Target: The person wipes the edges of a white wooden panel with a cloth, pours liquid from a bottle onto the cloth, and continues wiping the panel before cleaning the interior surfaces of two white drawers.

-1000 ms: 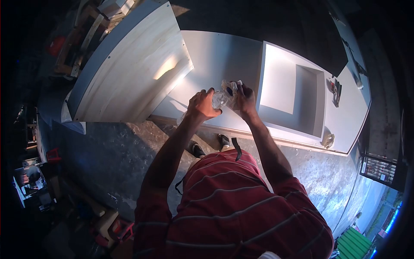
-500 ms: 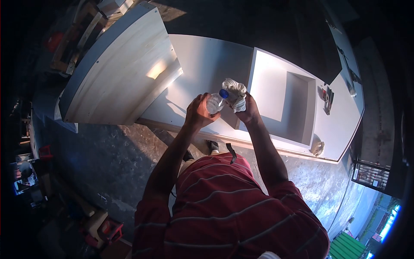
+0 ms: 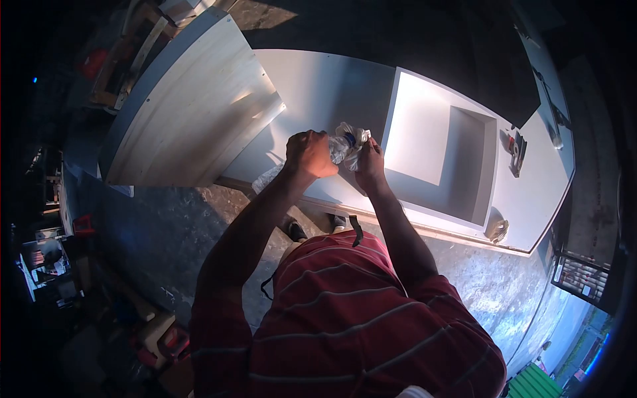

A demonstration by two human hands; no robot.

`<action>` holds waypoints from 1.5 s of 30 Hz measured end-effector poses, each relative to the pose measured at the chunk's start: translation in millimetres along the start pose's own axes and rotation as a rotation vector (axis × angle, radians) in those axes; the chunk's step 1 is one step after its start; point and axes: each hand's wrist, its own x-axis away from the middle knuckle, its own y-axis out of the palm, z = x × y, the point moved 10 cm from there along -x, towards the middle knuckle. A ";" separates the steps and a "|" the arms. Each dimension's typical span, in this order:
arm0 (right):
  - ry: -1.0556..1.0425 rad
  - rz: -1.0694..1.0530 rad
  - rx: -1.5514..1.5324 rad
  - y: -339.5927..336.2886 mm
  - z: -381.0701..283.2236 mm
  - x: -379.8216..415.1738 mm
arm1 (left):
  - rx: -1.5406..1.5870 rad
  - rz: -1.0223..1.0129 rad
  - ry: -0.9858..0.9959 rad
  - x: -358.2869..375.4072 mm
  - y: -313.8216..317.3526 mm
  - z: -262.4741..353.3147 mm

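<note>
My left hand [image 3: 309, 156] is closed around a clear plastic bottle [image 3: 268, 178], whose base sticks out to the lower left behind my wrist. The bottle lies tilted, its blue cap [image 3: 350, 139] pointing right and partly covered. A crumpled white cloth [image 3: 363, 134] is bunched around the cap end. My right hand [image 3: 371, 163] pinches this cloth from the right side. Both hands are close together over the white panelled cabinet [image 3: 318, 86]. How far the cloth wraps round the bottle's neck cannot be made out.
A white frame with a recessed opening [image 3: 491, 166] lies to the right. Beyond it are a red-and-black hand tool [image 3: 517, 154] and a tan roll [image 3: 497, 229]. A plywood-faced box [image 3: 192, 113] stands at the left. A brush [image 3: 556, 138] rests near the right edge.
The bottle has tipped over, so its base now shows left of my left hand. The cloth has come over the blue cap, and my right hand has shifted slightly down on it.
</note>
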 end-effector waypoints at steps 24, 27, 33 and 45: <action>-0.116 -0.262 0.085 38.9 -47.7 24.0 | 0.320 0.254 0.085 25.3 -1.3 -22.5; -0.171 -0.130 0.188 31.6 -34.0 20.2 | 0.211 0.134 0.046 23.8 -1.1 -30.0; -0.193 -0.140 0.252 41.4 -6.2 27.3 | 0.070 0.077 0.077 26.2 -10.2 -37.7; -0.141 -0.120 0.098 50.7 -0.2 28.4 | 0.185 0.132 0.069 35.5 -3.6 -55.1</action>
